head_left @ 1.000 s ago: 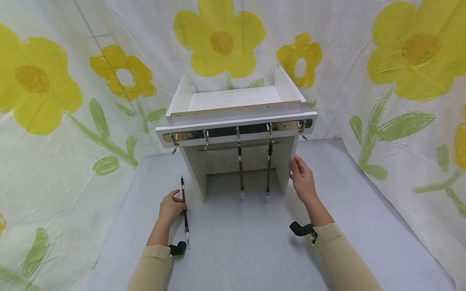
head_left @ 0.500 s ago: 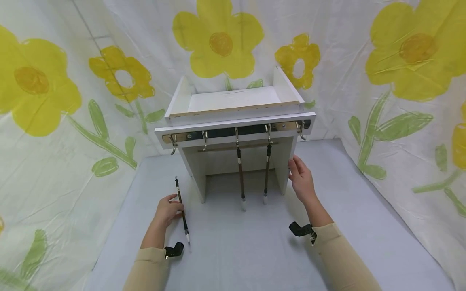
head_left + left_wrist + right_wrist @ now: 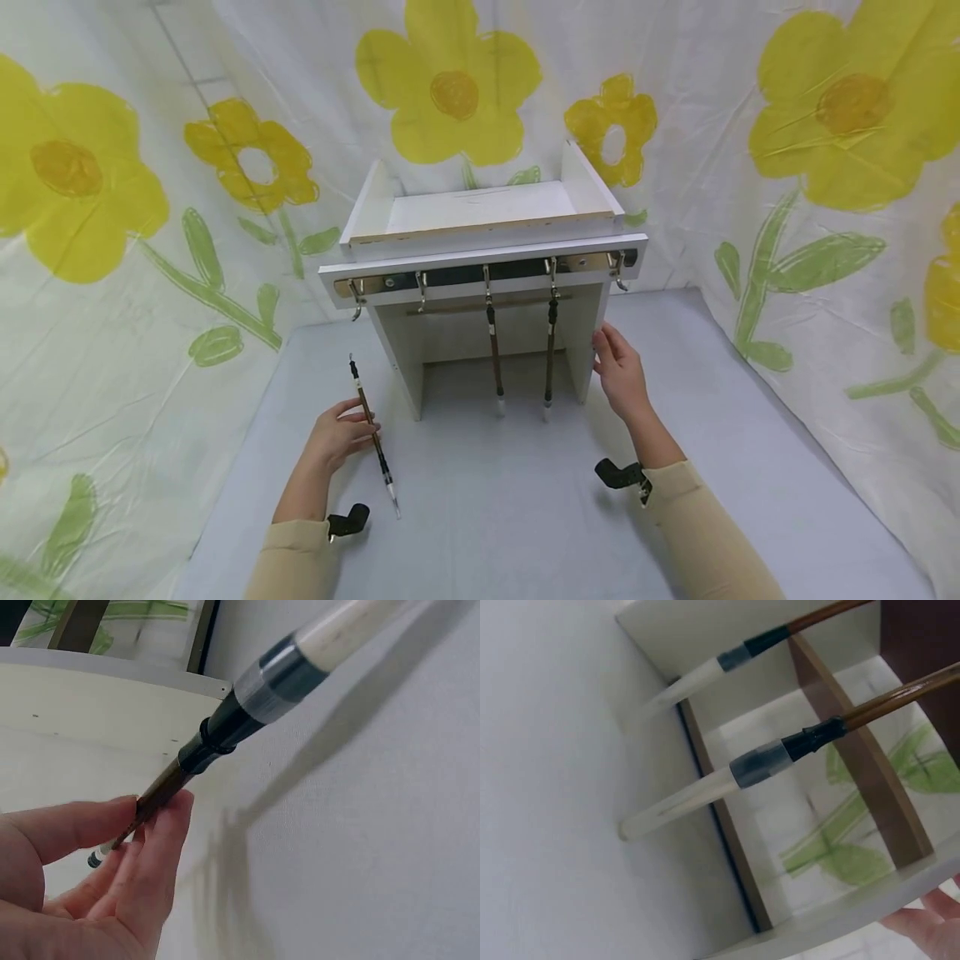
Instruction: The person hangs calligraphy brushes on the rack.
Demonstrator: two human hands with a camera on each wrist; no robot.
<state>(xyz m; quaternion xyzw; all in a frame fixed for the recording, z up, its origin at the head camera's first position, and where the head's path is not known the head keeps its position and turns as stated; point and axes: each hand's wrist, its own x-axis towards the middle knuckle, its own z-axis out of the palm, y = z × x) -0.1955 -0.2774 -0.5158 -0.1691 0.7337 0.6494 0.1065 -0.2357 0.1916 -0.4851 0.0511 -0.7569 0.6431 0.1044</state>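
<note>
My left hand (image 3: 341, 433) pinches a calligraphy brush (image 3: 365, 400) by its brown handle, thumb against fingers. The brush tilts, its hanging loop up and its clear-capped tip (image 3: 393, 497) down toward me; the left wrist view shows the pale bristle end (image 3: 345, 637) close up. Two more capped brushes, one on the middle hook (image 3: 495, 354) and one to its right (image 3: 551, 354), hang from a hook rail (image 3: 517, 268) on a white shelf unit (image 3: 480, 244). My right hand (image 3: 622, 375) rests with bent, relaxed fingers against the outside of the unit's right panel.
Bare hooks show at the rail's left end (image 3: 356, 300), second from left (image 3: 422, 292) and right end (image 3: 619, 271). The unit stands on a pale grey tabletop (image 3: 495, 517). A flower-printed white curtain (image 3: 675, 50) surrounds the table at back and sides.
My left hand has moved slightly left, and the brush in it has tilted further, top leftward and tip rightward. The hanging brushes swing slightly. My right hand stays at the panel.
</note>
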